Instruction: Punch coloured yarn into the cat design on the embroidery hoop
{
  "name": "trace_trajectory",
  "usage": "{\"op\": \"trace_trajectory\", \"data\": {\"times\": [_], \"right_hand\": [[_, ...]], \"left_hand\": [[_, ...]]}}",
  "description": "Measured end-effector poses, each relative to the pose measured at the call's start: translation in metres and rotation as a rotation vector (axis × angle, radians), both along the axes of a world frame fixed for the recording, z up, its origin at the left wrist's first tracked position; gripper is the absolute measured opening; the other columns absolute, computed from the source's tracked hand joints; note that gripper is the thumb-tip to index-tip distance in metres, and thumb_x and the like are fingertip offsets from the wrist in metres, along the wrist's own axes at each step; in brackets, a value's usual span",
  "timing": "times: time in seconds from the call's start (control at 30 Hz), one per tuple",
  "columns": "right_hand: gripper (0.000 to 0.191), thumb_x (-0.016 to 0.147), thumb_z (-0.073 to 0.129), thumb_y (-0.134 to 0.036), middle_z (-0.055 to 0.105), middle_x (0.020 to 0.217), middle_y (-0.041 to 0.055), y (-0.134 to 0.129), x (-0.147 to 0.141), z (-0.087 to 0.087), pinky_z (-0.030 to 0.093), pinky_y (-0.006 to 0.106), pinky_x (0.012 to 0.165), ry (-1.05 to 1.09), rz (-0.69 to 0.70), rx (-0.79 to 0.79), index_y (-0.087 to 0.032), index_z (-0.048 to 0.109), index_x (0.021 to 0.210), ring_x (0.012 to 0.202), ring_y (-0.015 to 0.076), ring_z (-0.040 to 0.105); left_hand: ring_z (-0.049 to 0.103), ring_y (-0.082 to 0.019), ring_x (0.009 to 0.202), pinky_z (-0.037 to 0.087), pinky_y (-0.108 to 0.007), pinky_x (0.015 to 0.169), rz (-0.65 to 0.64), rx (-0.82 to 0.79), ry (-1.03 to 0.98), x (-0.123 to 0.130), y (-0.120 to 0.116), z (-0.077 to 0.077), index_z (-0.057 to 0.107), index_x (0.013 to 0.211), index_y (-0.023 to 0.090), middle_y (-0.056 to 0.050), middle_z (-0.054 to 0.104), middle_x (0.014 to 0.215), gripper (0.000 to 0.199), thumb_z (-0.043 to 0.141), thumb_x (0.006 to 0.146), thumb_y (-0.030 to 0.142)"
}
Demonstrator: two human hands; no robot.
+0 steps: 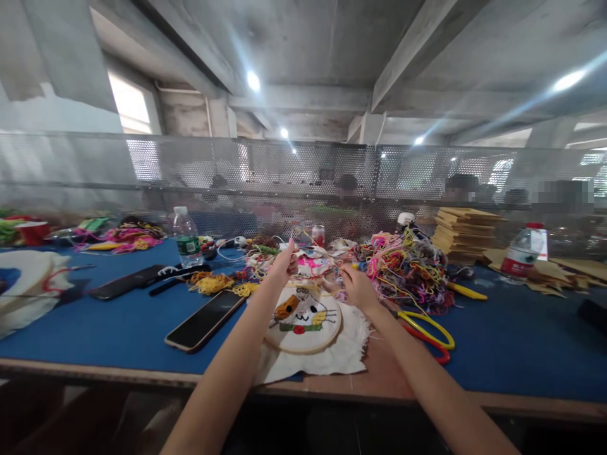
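Note:
An embroidery hoop (307,341) with a stitched cat face on white cloth (353,344) lies near the table's front edge. Above its far left side, my left hand (286,260) is closed with the thumb pointing up; what it pinches is too small to make out. To the right, my right hand (355,284) has its fingers pressed together beside the yarn, and anything between them is too fine to tell. A large tangled heap of coloured yarn (408,268) sits just beyond my right hand.
Yellow and red scissors (441,332) lie by my right forearm, a phone (206,320) by my left. Farther back stand a water bottle (186,237), a can (318,236), stacked brown envelopes (459,234) and a red-capped bottle (521,253). A mesh partition (294,170) crosses behind.

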State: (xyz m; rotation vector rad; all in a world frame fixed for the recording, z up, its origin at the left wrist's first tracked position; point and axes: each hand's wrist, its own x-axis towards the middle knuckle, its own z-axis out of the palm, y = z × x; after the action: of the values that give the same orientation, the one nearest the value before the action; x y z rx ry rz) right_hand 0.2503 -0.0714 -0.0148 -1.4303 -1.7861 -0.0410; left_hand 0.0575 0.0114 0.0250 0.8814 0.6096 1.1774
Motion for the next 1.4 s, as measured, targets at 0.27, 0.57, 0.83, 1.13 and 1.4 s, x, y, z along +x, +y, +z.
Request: {"op": "trace_trajectory", "data": {"times": [0.27, 0.57, 0.83, 1.13, 1.4], "right_hand": [[0.022, 0.084, 0.035, -0.021, 0.061, 0.073, 0.0039, -0.005, 0.0, 0.005, 0.033, 0.023, 0.062, -0.049, 0.075, -0.029, -0.019, 0.057, 0.08, 0.068, 0.016, 0.055], [0.023, 0.084, 0.037, -0.019, 0.065, 0.083, 0.0055, -0.001, 0.002, -0.003, 0.033, 0.023, 0.063, -0.12, 0.149, -0.058, -0.019, 0.06, 0.084, 0.074, 0.0162, 0.055], [0.024, 0.085, 0.038, -0.022, 0.065, 0.081, 0.005, 0.0, 0.001, -0.005, 0.035, 0.023, 0.064, -0.136, 0.172, -0.078, -0.019, 0.061, 0.089, 0.074, 0.0165, 0.057], [0.026, 0.085, 0.037, -0.021, 0.067, 0.085, 0.0041, -0.002, -0.003, -0.003, 0.035, 0.023, 0.065, -0.167, 0.15, -0.097, -0.02, 0.062, 0.093, 0.076, 0.0166, 0.058], [0.025, 0.086, 0.036, -0.022, 0.067, 0.082, 0.004, -0.004, -0.004, -0.003, 0.033, 0.023, 0.062, -0.177, 0.129, -0.131, -0.02, 0.061, 0.091, 0.073, 0.0164, 0.058]], "left_hand": [[0.062, -0.012, 0.069, 0.049, -0.025, 0.069, 0.08, 0.029, -0.33, -0.001, 0.001, 0.009, 0.045, 0.07, 0.016, -0.006, 0.062, 0.071, 0.016, 0.039, 0.083, 0.009], [0.062, -0.015, 0.093, 0.051, -0.02, 0.078, 0.091, 0.004, -0.473, -0.017, 0.006, 0.012, 0.053, 0.107, 0.007, -0.015, 0.065, 0.095, 0.033, 0.027, 0.092, 0.02], [0.058, -0.02, 0.101, 0.053, -0.025, 0.079, 0.128, -0.043, -0.588, -0.02, 0.009, 0.012, 0.048, 0.114, 0.001, -0.021, 0.061, 0.105, 0.036, 0.026, 0.092, 0.02], [0.053, -0.022, 0.109, 0.052, -0.026, 0.082, 0.159, -0.059, -0.568, -0.021, 0.012, 0.011, 0.055, 0.091, 0.007, -0.02, 0.057, 0.113, 0.024, 0.032, 0.09, 0.014], [0.06, -0.02, 0.099, 0.05, -0.028, 0.081, 0.139, 0.041, -0.418, -0.013, 0.011, 0.006, 0.048, 0.078, 0.012, -0.017, 0.062, 0.101, 0.016, 0.036, 0.088, 0.014]]}}
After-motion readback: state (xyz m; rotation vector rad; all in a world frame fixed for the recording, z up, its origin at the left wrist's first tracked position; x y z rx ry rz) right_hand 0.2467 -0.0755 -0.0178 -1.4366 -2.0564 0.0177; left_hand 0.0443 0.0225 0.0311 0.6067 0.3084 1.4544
